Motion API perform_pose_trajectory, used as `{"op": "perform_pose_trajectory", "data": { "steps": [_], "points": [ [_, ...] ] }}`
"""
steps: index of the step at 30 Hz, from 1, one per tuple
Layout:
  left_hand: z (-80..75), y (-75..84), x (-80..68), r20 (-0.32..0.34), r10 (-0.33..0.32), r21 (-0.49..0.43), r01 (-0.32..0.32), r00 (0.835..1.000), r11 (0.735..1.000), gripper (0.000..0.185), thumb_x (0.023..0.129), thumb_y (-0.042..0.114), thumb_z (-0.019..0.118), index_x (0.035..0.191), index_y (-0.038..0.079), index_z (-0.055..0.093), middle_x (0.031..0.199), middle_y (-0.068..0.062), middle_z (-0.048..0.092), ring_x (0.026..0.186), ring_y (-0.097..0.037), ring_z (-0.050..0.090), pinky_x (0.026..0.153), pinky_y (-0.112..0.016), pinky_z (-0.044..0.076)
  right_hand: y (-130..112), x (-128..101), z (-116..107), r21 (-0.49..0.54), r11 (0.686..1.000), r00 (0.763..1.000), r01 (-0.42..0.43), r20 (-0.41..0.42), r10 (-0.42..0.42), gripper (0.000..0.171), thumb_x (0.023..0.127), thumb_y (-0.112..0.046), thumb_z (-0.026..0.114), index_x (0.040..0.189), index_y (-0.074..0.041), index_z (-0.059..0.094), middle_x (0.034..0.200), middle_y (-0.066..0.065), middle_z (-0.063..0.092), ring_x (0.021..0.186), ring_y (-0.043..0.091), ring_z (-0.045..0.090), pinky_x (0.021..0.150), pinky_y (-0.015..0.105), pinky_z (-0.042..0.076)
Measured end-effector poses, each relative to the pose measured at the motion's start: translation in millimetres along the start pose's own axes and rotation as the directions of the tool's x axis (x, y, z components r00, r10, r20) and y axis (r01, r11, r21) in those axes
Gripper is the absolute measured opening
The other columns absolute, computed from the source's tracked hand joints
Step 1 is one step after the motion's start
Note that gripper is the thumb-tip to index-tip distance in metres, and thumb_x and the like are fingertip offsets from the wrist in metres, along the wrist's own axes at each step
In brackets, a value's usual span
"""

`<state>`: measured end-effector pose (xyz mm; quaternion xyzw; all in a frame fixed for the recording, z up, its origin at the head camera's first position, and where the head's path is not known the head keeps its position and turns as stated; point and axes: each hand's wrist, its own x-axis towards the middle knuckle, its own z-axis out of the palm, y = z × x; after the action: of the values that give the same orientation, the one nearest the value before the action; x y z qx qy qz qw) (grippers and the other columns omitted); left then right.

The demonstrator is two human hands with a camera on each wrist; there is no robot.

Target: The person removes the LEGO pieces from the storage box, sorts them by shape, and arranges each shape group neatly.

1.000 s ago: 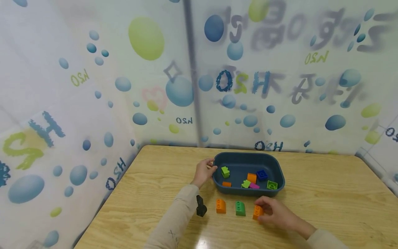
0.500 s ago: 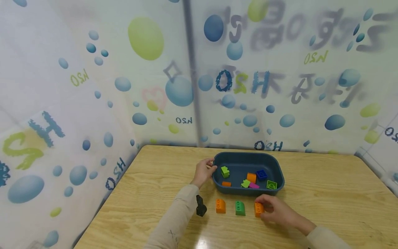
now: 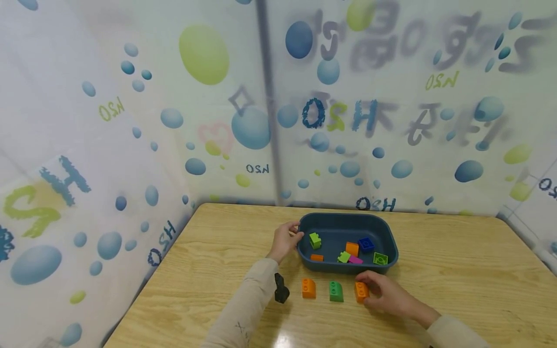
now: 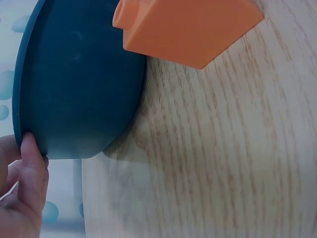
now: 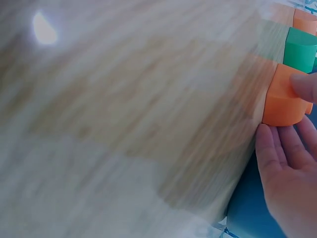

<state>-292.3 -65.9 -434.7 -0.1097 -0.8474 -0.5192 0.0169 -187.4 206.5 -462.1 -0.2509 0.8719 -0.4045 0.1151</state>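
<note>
The right hand (image 3: pixel 387 297) pinches the right-most orange brick (image 3: pixel 361 291) between thumb and fingers (image 5: pixel 277 148) as the brick sits on the table (image 3: pixel 457 270); in the right wrist view one fingertip lies on the brick's top edge and the others rest against its near side, so the grip looks like a steadying one that squares the piece in line with its neighbours. Those neighbours are a green brick (image 3: pixel 336 291) and another orange brick (image 3: pixel 309 288), set in a row just in front of the tray with small gaps between them; the even spacing reads as deliberate. The left hand (image 3: pixel 285 240) grips the left rim of the dark blue tray (image 3: pixel 391 241), fingers curled over the edge and thumb outside, which in my judgement keeps the shallow tray from sliding. Inside the tray lie loose bricks: a lime green one (image 3: pixel 315 239), a flat orange one (image 3: pixel 317 257), a taller orange one (image 3: pixel 352 248), a dark blue one (image 3: pixel 366 244), a pink one (image 3: pixel 356 260) and a green piece lying on its side (image 3: pixel 380 259). The bricks are hard moulded plastic, matt, with round studs and one sloped or rounded face; the tray is smooth plastic with rounded corners; the table is pale wood grain with a glossy sheen. A small black object (image 3: pixel 281 288) sits by the left sleeve.
</note>
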Motion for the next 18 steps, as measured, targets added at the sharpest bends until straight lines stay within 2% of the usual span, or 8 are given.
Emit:
{"op": "perform_pose_trajectory", "data": {
  "steps": [2,6,9,13,18],
  "points": [
    [0.0,0.2,-0.1,0.001,-0.003,-0.004,0.003,1.000,1.000,0.032,0.084,0.002,0.058,0.116,-0.003,0.055,0.083,-0.011,0.052,0.059,-0.016,0.055,0.050,-0.038,0.053,0.6,-0.3,-0.2,0.002,1.000,1.000,0.000,-0.001,0.000,0.044,0.075,-0.018,0.071,0.110,-0.001,0.053,0.110,0.009,0.054,0.100,0.024,0.051,0.086,0.033,0.046],
    [-0.1,0.6,-0.1,0.002,-0.010,-0.008,0.010,1.000,1.000,0.032,0.084,0.002,0.058,0.116,-0.003,0.055,0.083,-0.011,0.051,0.058,-0.016,0.055,0.050,-0.040,0.053,2.0,-2.3,-0.9,-0.012,1.000,1.000,0.024,-0.003,-0.024,0.040,0.075,-0.019,0.071,0.107,-0.001,0.054,0.106,0.006,0.055,0.095,0.015,0.052,0.081,0.029,0.048],
    [0.0,1.0,-0.4,0.003,-0.012,-0.014,0.012,1.000,1.000,0.033,0.084,0.002,0.058,0.116,-0.003,0.055,0.083,-0.011,0.051,0.058,-0.016,0.055,0.051,-0.041,0.053,3.3,-3.6,-1.2,0.000,0.999,0.999,0.041,0.000,-0.041,0.039,0.075,-0.018,0.070,0.106,-0.001,0.055,0.104,0.007,0.055,0.092,0.012,0.052,0.079,0.031,0.049],
    [0.0,1.5,-0.5,0.002,-0.013,-0.018,0.013,1.000,1.000,0.033,0.085,0.003,0.057,0.117,-0.004,0.054,0.084,-0.011,0.050,0.059,-0.017,0.055,0.052,-0.042,0.053,3.8,-4.7,-1.3,0.035,0.999,0.999,0.035,0.010,-0.036,0.040,0.075,-0.017,0.071,0.107,0.001,0.054,0.105,0.009,0.055,0.093,0.017,0.054,0.079,0.036,0.049],
    [0.4,1.5,0.1,-0.003,-0.015,-0.008,0.015,1.000,1.000,0.033,0.085,0.003,0.058,0.117,-0.004,0.054,0.084,-0.011,0.051,0.060,-0.019,0.056,0.052,-0.042,0.053,3.0,-5.2,-1.3,0.063,0.998,1.000,0.015,0.023,-0.017,0.042,0.075,-0.017,0.071,0.108,0.003,0.054,0.107,0.013,0.055,0.095,0.024,0.054,0.079,0.038,0.049]
  ]
}}
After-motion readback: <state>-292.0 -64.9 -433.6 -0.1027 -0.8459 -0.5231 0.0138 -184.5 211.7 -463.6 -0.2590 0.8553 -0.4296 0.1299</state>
